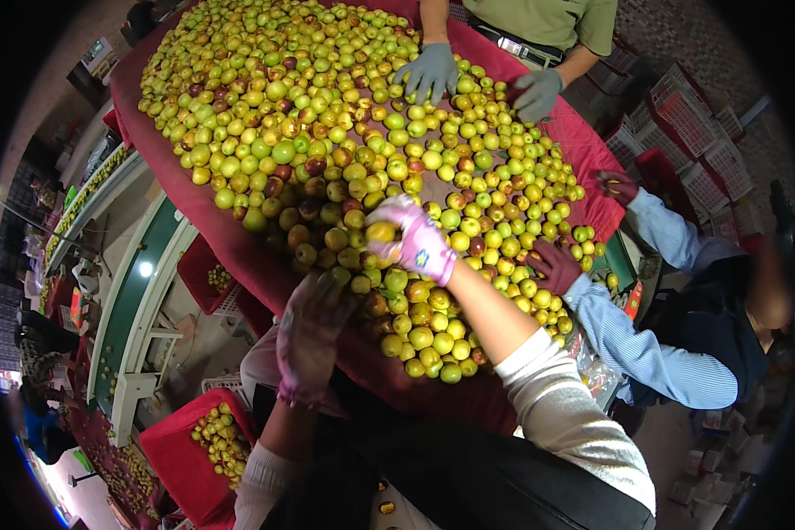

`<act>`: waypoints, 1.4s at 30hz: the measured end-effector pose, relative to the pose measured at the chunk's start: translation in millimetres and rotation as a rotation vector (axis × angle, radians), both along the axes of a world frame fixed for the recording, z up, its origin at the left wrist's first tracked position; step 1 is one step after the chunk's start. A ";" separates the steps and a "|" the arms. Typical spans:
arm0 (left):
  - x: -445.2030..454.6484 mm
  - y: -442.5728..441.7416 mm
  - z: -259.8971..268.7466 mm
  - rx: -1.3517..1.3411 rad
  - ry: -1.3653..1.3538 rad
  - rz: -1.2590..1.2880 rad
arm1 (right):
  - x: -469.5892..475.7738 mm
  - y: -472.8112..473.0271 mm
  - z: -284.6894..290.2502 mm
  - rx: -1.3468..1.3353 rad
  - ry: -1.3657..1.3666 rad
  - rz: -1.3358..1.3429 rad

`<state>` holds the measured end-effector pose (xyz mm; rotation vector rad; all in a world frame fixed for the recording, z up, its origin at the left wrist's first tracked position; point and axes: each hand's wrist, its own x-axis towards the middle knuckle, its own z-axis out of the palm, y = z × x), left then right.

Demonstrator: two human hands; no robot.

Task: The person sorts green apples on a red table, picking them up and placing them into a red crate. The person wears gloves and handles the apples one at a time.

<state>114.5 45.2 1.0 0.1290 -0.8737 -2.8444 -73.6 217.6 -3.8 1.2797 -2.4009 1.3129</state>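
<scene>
Jujubes (430, 338), yellow-green with reddish-brown patches, lie in a thick layer on a table covered with red cloth (238, 245). My right hand (421, 242), in a pink glove with a flower print, is closed around one yellowish jujube (380, 231) just over the layer. Nearer to me, my left hand (311, 338) is gloved too and in shade. It hovers by the table's near edge, fingers stretched towards the fruit, and nothing shows in its grasp. Darker, shaded jujubes (311, 209) lie just beyond both hands.
Across the table, a co-worker's grey-gloved hands (430, 73) touch the fruit. At right, another person's maroon-gloved hand (556, 266) rests among jujubes. A red-lined crate (185, 457) holding fruit stands at lower left, near a green conveyor belt (129, 285). Plastic crates (689, 126) are stacked at upper right.
</scene>
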 end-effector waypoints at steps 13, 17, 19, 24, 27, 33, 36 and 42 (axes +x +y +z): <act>-25.4 24.4 -26.9 0.651 -0.155 -0.348 | -74.4 17.9 -38.0 0.522 -0.026 -0.531; -24.7 20.7 -46.0 0.647 -0.135 -0.362 | -89.4 13.0 -40.1 0.685 -0.137 -0.515; -23.9 21.8 -28.7 0.645 -0.194 -0.351 | -88.1 19.6 -25.0 0.666 -0.094 -0.498; -20.4 19.9 -36.1 0.604 -0.158 -0.383 | -98.1 71.6 -7.9 0.758 -0.184 -0.861; -23.6 21.6 -36.1 0.627 -0.189 -0.382 | -95.9 100.3 -37.0 0.810 -0.092 -0.841; -24.2 20.5 -24.1 0.637 -0.136 -0.377 | -85.4 94.7 -29.9 0.630 -0.142 -0.817; -26.3 28.8 -16.2 0.607 -0.116 -0.344 | -46.6 62.7 -14.0 -0.024 -0.322 -0.568; -43.3 34.3 -25.6 0.726 -0.043 -0.334 | 69.6 -8.8 6.0 -0.215 -0.014 -0.276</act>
